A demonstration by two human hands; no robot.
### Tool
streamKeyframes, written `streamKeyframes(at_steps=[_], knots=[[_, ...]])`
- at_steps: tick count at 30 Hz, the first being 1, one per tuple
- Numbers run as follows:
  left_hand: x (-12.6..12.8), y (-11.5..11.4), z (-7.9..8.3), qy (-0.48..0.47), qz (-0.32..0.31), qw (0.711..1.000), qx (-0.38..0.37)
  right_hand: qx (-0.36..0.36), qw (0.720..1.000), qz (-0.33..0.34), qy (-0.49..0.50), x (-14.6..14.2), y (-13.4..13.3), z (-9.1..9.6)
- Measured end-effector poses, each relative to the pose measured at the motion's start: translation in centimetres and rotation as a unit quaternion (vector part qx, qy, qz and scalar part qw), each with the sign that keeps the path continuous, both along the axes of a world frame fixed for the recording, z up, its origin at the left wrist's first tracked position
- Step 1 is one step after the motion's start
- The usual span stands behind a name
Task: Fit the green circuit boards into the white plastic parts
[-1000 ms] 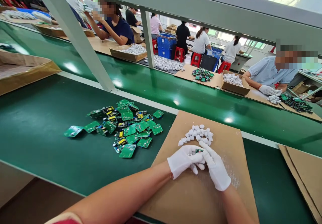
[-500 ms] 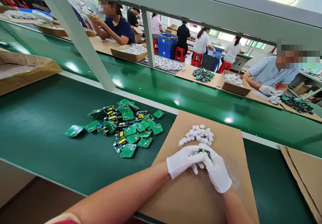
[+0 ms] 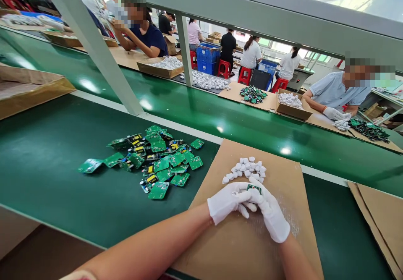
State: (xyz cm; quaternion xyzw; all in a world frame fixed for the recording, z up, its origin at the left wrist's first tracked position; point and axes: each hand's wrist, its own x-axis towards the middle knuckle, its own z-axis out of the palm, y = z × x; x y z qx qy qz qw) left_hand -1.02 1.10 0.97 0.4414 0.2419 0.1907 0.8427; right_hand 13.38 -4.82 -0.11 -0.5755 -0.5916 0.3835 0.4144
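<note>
Both my hands wear white gloves and meet over a cardboard sheet (image 3: 252, 246). Between them is a small green circuit board (image 3: 253, 188), mostly covered by the fingers. My left hand (image 3: 228, 200) closes on the board from the left, and my right hand (image 3: 269, 208) grips it from the right, thumb across the front. Just beyond the fingertips lies a small heap of white rounded pieces (image 3: 247, 168) on the cardboard. To the left, a loose pile of green circuit boards (image 3: 162, 162) with yellow and black components rests on the dark green bench top.
A cardboard tray (image 3: 37, 89) stands at the far left, and folded cardboard (image 3: 380, 225) lies at the right. A slanted metal post (image 3: 107, 57) rises from the bench's back edge. Across the green conveyor (image 3: 195, 112), co-workers sit beside trays of white pieces (image 3: 291, 100).
The circuit board has tilted slightly between my fingers, and my right thumb has shifted a little over it. My hands stay in nearly the same place.
</note>
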Motion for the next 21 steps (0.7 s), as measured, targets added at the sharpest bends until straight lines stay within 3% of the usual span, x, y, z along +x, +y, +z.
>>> streamKeyframes(at_steps=[4, 9, 12, 16, 21], knots=[[0.05, 0.01, -0.39, -0.001, -0.007, 1.000, -0.001, 0.005, 0.999, -0.032, -0.043, -0.06, -0.02, -0.71], [0.10, 0.03, -0.92, 0.004, -0.002, 1.000, -0.008, 0.012, 1.000, 0.019, -0.005, 0.05, 0.03, -0.08], [0.11, -0.03, -0.77, 0.004, -0.005, 1.000, 0.002, -0.002, 1.000, 0.000, -0.010, 0.16, 0.02, 0.23], [0.04, -0.02, -0.31, 0.036, 0.018, 0.999, 0.019, -0.013, 1.000, 0.021, -0.012, 0.22, 0.02, -0.02], [-0.18, 0.32, -0.12, 0.009, -0.019, 1.000, 0.019, -0.036, 0.999, 0.009, -0.031, 0.30, -0.02, -0.10]])
